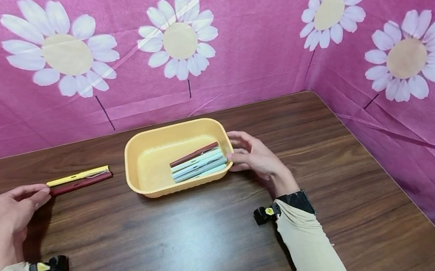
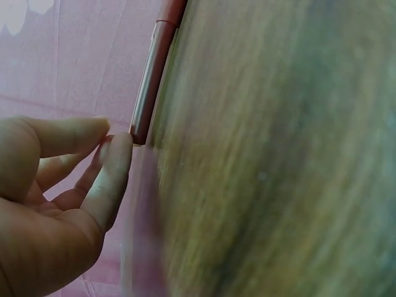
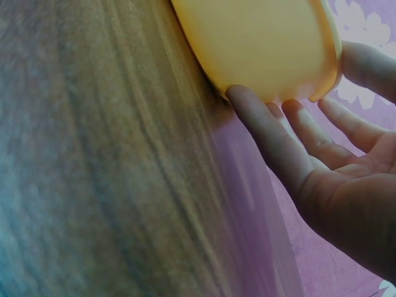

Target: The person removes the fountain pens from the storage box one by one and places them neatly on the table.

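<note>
My left hand (image 1: 16,210) has its fingertips at the left ends of two pens on the dark wood table. One is a yellow pen (image 1: 75,176), the other a dark red pen (image 1: 80,183) just nearer to me. In the left wrist view a fingertip meets the end of the dark red pen (image 2: 153,83), while a gap shows between the upper digit and it. With its thumb over the rim and fingers outside, my right hand (image 1: 257,157) grips the right end of a yellow tray (image 1: 147,195). Several pens (image 1: 198,164), one dark red and others pale green and blue, lie inside it.
The dark wood table (image 1: 176,252) carries the tray near its back edge. Behind it and along the right side hangs a pink cloth (image 1: 254,43) printed with white daisies. Each wrist wears a small black camera (image 1: 53,266).
</note>
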The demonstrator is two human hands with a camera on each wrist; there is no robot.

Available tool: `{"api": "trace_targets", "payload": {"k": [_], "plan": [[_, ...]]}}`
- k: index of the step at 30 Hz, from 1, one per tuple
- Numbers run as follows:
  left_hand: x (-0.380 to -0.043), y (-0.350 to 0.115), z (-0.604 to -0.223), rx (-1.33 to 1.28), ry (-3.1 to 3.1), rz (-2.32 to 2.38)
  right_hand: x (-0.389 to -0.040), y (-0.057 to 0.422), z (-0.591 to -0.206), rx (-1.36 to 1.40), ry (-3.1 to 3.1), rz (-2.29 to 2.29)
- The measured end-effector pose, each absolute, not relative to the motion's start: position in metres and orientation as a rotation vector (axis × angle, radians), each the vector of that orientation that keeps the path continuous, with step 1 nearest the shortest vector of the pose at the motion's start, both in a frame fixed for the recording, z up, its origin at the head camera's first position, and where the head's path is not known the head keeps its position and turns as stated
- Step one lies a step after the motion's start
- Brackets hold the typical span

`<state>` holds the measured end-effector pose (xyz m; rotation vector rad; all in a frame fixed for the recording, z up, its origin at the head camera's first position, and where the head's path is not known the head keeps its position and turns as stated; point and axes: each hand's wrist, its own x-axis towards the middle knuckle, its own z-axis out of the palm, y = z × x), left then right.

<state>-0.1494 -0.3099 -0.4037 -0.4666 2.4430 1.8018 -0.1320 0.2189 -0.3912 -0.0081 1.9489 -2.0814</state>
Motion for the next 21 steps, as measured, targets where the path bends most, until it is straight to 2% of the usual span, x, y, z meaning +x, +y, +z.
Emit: {"api": "trace_targets", "payload": {"k": [5,13,21], "plan": [[-0.151,-0.303,-0.403,-0.407,2.211,2.168,-0.133,0.219,-0.392,0.014,1.942,-2.088],[-0.150,-0.289,-0.390,-0.390,2.377,2.028,-0.133,0.219,-0.390,0.013,1.952,-2.075],[-0.149,-0.277,-0.374,-0.357,2.343,2.173,-0.132,0.219,-0.391,0.003,1.955,-2.073]]}}
